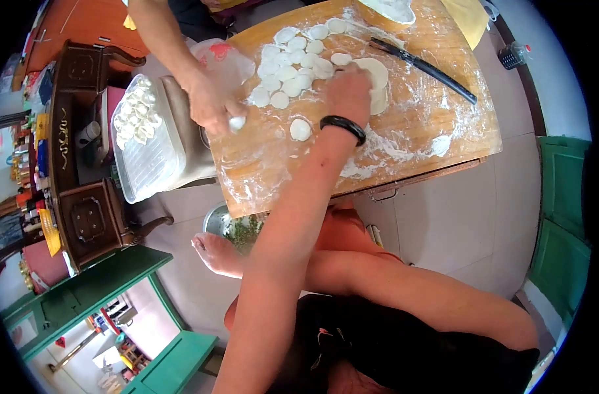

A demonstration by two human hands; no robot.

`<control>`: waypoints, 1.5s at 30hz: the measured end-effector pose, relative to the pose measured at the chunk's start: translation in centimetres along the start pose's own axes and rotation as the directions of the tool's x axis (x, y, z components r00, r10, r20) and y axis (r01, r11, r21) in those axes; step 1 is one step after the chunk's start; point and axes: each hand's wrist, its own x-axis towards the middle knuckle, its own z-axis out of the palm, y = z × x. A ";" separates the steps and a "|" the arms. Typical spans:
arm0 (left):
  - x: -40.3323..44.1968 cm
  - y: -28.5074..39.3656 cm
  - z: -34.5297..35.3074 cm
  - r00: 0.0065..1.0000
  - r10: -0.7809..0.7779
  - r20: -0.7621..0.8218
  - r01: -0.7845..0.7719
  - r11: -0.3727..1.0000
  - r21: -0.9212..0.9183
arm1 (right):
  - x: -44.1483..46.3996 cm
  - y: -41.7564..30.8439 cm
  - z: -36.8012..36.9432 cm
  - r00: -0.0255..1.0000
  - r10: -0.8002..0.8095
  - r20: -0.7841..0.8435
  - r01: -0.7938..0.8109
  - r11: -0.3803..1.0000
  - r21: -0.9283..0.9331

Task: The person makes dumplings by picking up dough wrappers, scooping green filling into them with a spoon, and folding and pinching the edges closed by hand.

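My left hand [349, 95], with a black bracelet on its wrist, reaches over the wooden board [411, 125]. Its fingers curl down at the edge of the small dough rounds [289, 72]; what they grip is hidden. Larger flat dough sheets [378, 82] lie just right of it. My right hand [219, 255] shows left of my left forearm, beside a metal bowl [213, 222] of green filling [244, 230]. Its fingers look bunched; their contents cannot be made out. A single dough round [300, 129] lies apart, below the others.
A co-worker's hand [211, 105] touches a small white dough piece [237, 123] at the board's left. A clear tray [152, 161] holds dumplings [136, 113]. A long black tool [431, 71] lies on the floured board, near a bowl [388, 10]. A dark wooden cabinet [86, 217] stands left.
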 end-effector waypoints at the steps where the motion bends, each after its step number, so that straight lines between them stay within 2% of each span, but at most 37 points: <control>1: 0.0 0.3 -0.6 0.997 0.072 0.015 -0.073 0.996 0.051 | -0.1 0.1 0.2 1.000 -0.004 0.005 0.004 1.000 -0.007; 2: -0.7 0.6 -1.2 0.984 0.154 0.090 -0.152 0.988 -0.027 | -0.1 0.2 0.2 1.000 -0.007 0.009 0.007 1.000 -0.016; 5: -2.0 2.0 -3.1 0.943 0.332 0.012 -0.329 0.940 -0.093 | -0.1 0.6 0.6 1.000 -0.025 0.007 0.025 0.999 -0.038; 6: -2.5 2.2 -3.9 0.914 0.400 -0.069 -0.404 0.913 -0.058 | 0.2 0.6 1.1 1.000 -0.028 0.011 0.029 0.999 -0.043; 9: -3.5 2.0 -8.8 0.875 0.418 -0.243 -0.439 0.898 -0.037 | 0.6 1.0 2.7 0.998 -0.062 0.020 0.063 0.996 -0.062; 11: -4.9 1.0 -11.8 0.917 0.296 -0.267 -0.317 0.948 -0.037 | 1.5 2.8 3.6 0.996 -0.083 0.013 0.084 0.992 -0.098; 13: -6.8 0.5 -15.6 0.845 0.146 -0.514 -0.222 0.971 -0.090 | 1.8 3.4 4.0 0.995 -0.099 0.004 0.099 0.987 -0.130; 15: -9.7 -1.7 -18.0 0.843 -0.068 -0.534 -0.125 0.940 -0.317 | 1.8 3.9 4.2 0.994 -0.111 0.010 0.111 0.981 -0.161; 16: -11.9 -3.4 -19.0 0.869 -0.300 -0.393 -0.005 0.789 -0.614 | 1.6 4.2 4.2 0.993 -0.119 0.014 0.120 0.976 -0.183; 17: -14.3 -4.7 -19.9 0.852 -0.490 -0.186 0.130 0.541 -0.831 | 1.6 4.8 4.4 0.991 -0.128 0.025 0.131 0.969 -0.208; 18: -16.6 -5.0 -20.7 0.735 -0.678 0.017 0.130 0.116 -0.985 | 1.3 4.3 3.8 0.990 -0.137 0.033 0.140 0.962 -0.232; 19: -19.3 -6.2 -21.2 0.678 -0.730 0.082 0.086 -0.033 -0.996 | 1.4 5.1 3.6 0.988 -0.146 0.044 0.152 0.952 -0.267; 21: -24.8 -7.8 -22.5 0.656 -0.741 0.141 -0.035 -0.217 -0.976 | 2.0 8.2 3.9 0.981 -0.174 0.082 0.191 0.920 -0.342; 23: -31.0 -9.0 -22.9 0.653 -0.750 0.100 -0.111 -0.225 -0.968 | 3.2 9.8 3.3 0.975 -0.197 0.100 0.221 0.882 -0.416; 26: -38.6 -9.9 -23.9 0.486 -0.869 0.089 -0.148 -0.182 -0.972 | 4.3 10.2 2.5 0.974 -0.189 0.126 0.227 0.830 -0.510; 27: -41.2 -10.7 -23.5 0.460 -0.886 0.060 -0.166 -0.152 -0.974 | 4.1 9.5 2.3 0.985 -0.114 0.131 0.168 0.823 -0.542; 28: -43.5 -11.4 -23.5 0.436 -0.900 0.025 -0.187 -0.118 -0.975 | 4.8 10.7 2.1 0.980 -0.132 0.150 0.196 0.777 -0.598; 29: -45.0 -12.0 -23.3 0.364 -0.931 -0.032 -0.224 -0.054 -0.973 | 5.0 11.1 1.8 0.974 -0.158 0.165 0.228 0.724 -0.651; 32: -49.0 -13.7 -24.1 0.184 -0.974 -0.132 -0.310 0.070 -0.948 | 4.2 9.7 1.9 0.940 -0.296 0.171 0.334 0.697 -0.635; 33: -50.0 -14.0 -24.5 0.142 -0.980 -0.138 -0.348 0.081 -0.934 | 4.3 9.2 2.1 0.961 -0.235 0.149 0.274 0.705 -0.655; 35: -51.8 -15.0 -24.4 0.090 -0.989 -0.119 -0.414 0.072 -0.907 | 4.5 8.2 2.1 0.966 -0.204 0.160 0.258 0.688 -0.679; 38: -53.6 -16.1 -24.3 0.064 -0.995 -0.076 -0.489 0.035 -0.871 | 5.7 7.9 1.8 0.928 -0.332 0.168 0.353 0.637 -0.685; 41: -54.4 -16.8 -24.8 0.075 -0.994 -0.074 -0.515 0.025 -0.857 | 6.8 8.5 1.6 0.942 -0.297 0.155 0.320 0.661 -0.679; 42: -54.6 -17.1 -24.7 0.064 -0.995 -0.082 -0.529 0.036 -0.848 | 7.0 8.7 1.4 0.943 -0.285 0.170 0.317 0.620 -0.718; 45: -55.3 -17.3 -25.2 -0.006 -1.000 0.007 -0.550 -0.003 -0.835 | 7.8 9.9 1.6 0.960 -0.247 0.133 0.270 0.688 -0.673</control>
